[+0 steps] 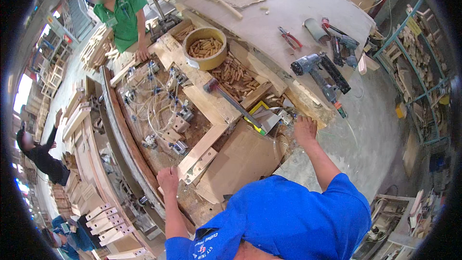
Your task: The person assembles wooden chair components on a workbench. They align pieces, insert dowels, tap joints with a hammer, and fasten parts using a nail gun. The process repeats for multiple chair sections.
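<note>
My left hand [167, 181] is closed, at the near left end of a pale wooden strip [202, 150]; whatever is inside its fingers is hidden. A second, shorter piece with drilled holes [201, 165] lies along that strip. My right hand [306, 130] rests palm down at the bench's right edge, fingers bent and loosely apart, beside a small metal air fitting [287, 116]. Between my hands lies a brown cardboard sheet [240, 161]. Ahead of it, a hammer [233, 102] slants across the boards, its handle end at a yellow-rimmed tray [263, 115].
A round tub [204, 61] of wooden dowels stands among loose dowels [236, 78]. Pneumatic clamps [182, 114] with clear hoses fill the left of the bench. Nail guns [320, 74] and red pliers [290, 37] lie at right. A co-worker in green [120, 12] stands across.
</note>
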A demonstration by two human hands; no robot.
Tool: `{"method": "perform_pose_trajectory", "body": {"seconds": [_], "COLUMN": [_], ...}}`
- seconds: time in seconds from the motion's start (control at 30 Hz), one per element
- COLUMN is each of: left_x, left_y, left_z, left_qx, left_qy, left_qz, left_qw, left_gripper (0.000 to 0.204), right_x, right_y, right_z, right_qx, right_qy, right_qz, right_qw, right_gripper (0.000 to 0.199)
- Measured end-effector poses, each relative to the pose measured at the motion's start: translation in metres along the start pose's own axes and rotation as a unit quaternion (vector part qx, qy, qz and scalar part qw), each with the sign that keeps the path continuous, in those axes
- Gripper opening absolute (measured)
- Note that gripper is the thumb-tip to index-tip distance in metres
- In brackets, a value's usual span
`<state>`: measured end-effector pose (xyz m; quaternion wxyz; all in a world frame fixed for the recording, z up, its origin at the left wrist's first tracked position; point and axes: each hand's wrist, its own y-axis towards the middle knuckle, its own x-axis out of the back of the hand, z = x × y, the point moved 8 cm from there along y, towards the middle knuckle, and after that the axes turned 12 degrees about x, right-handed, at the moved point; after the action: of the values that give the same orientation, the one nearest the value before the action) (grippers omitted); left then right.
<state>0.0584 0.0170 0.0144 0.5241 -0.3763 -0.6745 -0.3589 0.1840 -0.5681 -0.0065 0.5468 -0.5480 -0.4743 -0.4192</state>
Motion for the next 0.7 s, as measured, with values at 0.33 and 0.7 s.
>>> {"method": "perform_pose_trajectory", "body": {"seconds": [0.33, 0.7], "left_x": [-0.004, 0.001], "left_y": [0.0, 0.019], "left_z": [-0.013, -0.037], "left_qx": [0.048, 0.035], "left_qy": [-0.055, 0.021], "left_qz": [0.092, 0.156], "left_qw": [0.993, 0.987], "left_gripper": [0.031, 0.06], "right_x": [0.004, 0.009], "right_y": [-0.015, -0.024], "right_z": [-0.001, -0.003], "right_qx": [-0.009, -0.003], "right_qy": [0.029, 0.1], "right_qz": [-0.019, -0.072], "right_qw": [0.999, 0.992], "right_gripper": [0.055, 0.071]}}
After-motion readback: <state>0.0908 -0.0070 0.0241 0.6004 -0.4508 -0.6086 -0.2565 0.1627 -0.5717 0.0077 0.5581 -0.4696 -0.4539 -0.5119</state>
